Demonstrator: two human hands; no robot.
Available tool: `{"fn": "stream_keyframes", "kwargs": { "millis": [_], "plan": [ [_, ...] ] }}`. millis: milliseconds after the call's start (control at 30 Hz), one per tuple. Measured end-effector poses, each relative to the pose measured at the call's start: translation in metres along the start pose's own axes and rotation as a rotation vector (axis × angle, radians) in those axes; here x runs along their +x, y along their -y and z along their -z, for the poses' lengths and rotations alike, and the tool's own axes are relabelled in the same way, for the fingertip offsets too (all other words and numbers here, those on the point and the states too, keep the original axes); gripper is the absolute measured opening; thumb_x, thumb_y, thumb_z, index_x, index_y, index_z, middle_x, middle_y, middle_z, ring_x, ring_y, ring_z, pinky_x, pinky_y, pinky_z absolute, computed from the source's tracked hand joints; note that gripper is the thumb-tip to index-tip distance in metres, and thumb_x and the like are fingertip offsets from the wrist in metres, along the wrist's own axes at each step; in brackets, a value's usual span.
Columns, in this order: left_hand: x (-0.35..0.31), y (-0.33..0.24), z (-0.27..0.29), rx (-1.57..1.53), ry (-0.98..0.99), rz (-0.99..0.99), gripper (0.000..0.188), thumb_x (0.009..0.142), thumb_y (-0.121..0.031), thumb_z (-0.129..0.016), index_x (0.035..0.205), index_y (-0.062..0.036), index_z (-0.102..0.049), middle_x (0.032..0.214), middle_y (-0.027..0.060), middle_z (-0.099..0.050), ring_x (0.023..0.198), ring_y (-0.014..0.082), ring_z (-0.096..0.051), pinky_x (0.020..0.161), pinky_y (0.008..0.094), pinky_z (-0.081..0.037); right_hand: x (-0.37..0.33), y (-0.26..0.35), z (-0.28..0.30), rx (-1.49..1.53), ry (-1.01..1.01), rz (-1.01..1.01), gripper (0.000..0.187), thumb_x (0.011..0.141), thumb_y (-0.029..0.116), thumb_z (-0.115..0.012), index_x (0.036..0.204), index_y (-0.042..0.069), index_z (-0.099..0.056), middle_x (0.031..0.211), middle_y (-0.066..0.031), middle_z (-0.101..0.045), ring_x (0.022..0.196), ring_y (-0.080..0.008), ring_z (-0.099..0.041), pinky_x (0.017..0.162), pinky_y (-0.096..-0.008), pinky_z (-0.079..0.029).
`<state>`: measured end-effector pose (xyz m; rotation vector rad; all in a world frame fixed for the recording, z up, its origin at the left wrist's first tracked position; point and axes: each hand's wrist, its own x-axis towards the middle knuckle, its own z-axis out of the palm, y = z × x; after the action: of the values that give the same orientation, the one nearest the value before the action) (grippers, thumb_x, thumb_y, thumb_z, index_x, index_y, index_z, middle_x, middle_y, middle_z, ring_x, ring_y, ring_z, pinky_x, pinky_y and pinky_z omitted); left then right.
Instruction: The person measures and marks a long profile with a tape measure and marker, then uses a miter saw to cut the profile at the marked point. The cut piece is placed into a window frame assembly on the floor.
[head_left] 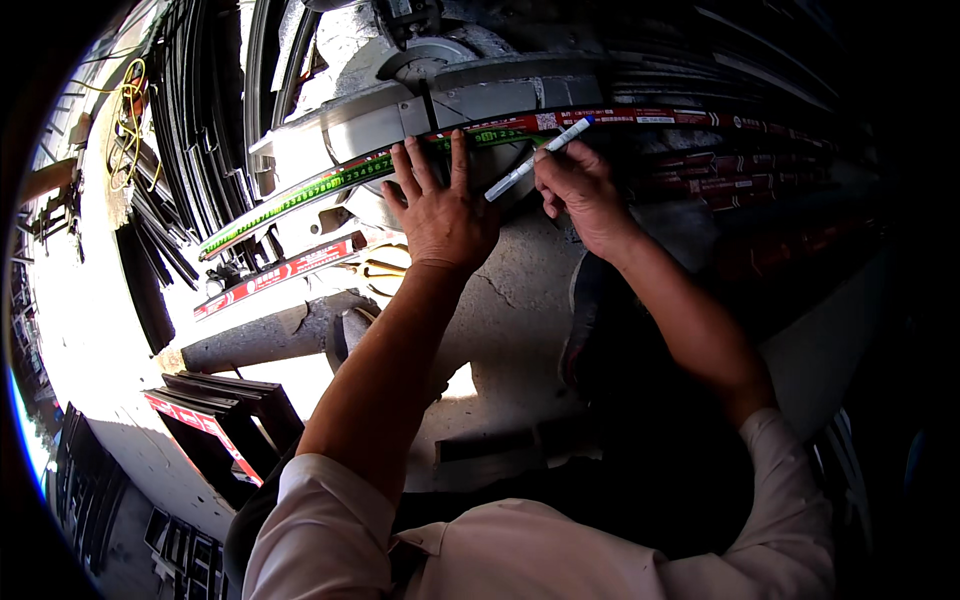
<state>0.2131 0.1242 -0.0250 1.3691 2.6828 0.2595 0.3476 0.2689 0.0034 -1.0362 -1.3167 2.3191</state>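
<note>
A long dark profile strip with red printed film (650, 117) lies across the saw bench, running from the left out to the right. Along its left part stretches a green tape measure blade (330, 184). My left hand (448, 225) rests flat with spread fingers, its fingertips on the tape and strip. Just right of it, my right hand (585, 198) is closed on a slim white marker pen (520, 170) with a blue end. The pen slants, blue end up by the strip and the other end near my left hand. The tape's right end is partly hidden by the right hand and pen.
Behind the strip stands a grey metal saw machine (440, 62). A shorter red-filmed piece (285, 274) lies nearer me. Several dark profiles (195, 120) are stacked at far left, beside a yellow cord (130, 100). Dark rectangular frames (225, 405) stand at lower left. More red-filmed strips (740, 185) lie right.
</note>
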Motion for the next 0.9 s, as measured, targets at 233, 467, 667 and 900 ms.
{"fn": "stream_keyframes", "kwargs": {
  "millis": [233,467,667,900],
  "plan": [
    [-0.001,-0.001,0.001,-0.055,0.005,0.003,0.095,0.088,-0.054,-0.065,0.168,-0.0232,-0.024,0.166,0.0365,-0.017,0.155,0.0556,-0.013,0.117,0.0726,-0.017,0.006,-0.021,-0.019,-0.311,-0.006,0.116,0.013,0.096,0.016,-0.074,0.095,0.004,-0.069,0.074,0.0059,-0.062,0.067,-0.0016,-0.055,0.059,-0.0217,-0.047],
    [0.000,0.000,0.003,-0.081,0.056,0.014,0.095,0.089,-0.049,-0.065,0.169,-0.0220,-0.021,0.169,0.0362,-0.011,0.157,0.0546,-0.006,0.118,0.0748,-0.013,0.013,-0.019,-0.028,-0.478,0.026,0.384,0.007,0.096,0.008,-0.070,0.100,0.003,-0.067,0.078,0.0058,-0.063,0.070,-0.0021,-0.057,0.063,-0.0226,-0.047],
    [-0.001,0.000,0.005,-0.066,0.051,0.014,0.093,0.089,-0.044,-0.065,0.169,-0.0265,-0.021,0.167,0.0367,-0.014,0.156,0.0549,-0.010,0.118,0.0731,-0.016,0.039,0.014,-0.031,-0.495,-0.050,0.591,0.008,0.099,0.006,-0.068,0.105,0.004,-0.064,0.077,0.0053,-0.062,0.071,-0.0011,-0.056,0.064,-0.0216,-0.047],
    [-0.001,0.000,0.006,-0.069,0.061,0.014,0.093,0.088,-0.042,-0.065,0.169,-0.0257,-0.020,0.167,0.0375,-0.014,0.156,0.0555,-0.011,0.118,0.0734,-0.016,0.078,0.019,-0.039,-0.494,0.064,0.504,0.011,0.097,0.008,-0.069,0.105,0.002,-0.064,0.084,0.0006,-0.068,0.078,-0.0037,-0.062,0.071,-0.0233,-0.052]
  ]
}}
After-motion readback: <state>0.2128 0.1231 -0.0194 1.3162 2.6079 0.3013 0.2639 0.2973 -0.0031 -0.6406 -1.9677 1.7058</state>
